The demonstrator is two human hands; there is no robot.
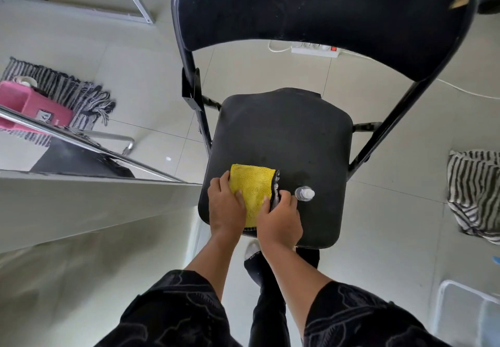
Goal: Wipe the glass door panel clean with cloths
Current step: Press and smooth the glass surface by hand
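Step in hand: judged to be folding or squaring the yellow cloth (251, 189) on the chair seat (297, 135) ahead of wiping; no glass is being wiped.
Cloth location: near left part of the seat, its near end reaching the seat's near edge.
Left hand (226, 206): lies on the cloth's left side with fingers bent over the yellow face; I cannot tell whether it grips or only presses.
Right hand (280, 221): fingertips curl round the cloth's right edge, where a grey layer shows; I cannot tell whether this is the reverse face or a second cloth.
Glass door panel (67, 157): stands off the seat's left edge, well apart from the cloth, with a chrome handle (119, 139) on it.
Recommended method: pin the left side and bring the right edge over squarely, so the pad lies flat with a clean face outward. Take a firm grip before lifting.
Hazard: the spray bottle (305, 193) sits just beside the cloth's right edge and the right hand, and a careless fold could knock it.
Count, cloths on seat: one confirmed.
Count, spray bottles: one.
Count, hands: two, both on the cloth.
Count, chairs: one.
Count, striped textiles on floor: two, a rug (67, 89) left of the chair and a crumpled piece (476, 192) to its right.
Count, other floor items: one pink box (29, 103), one power strip (315, 50).
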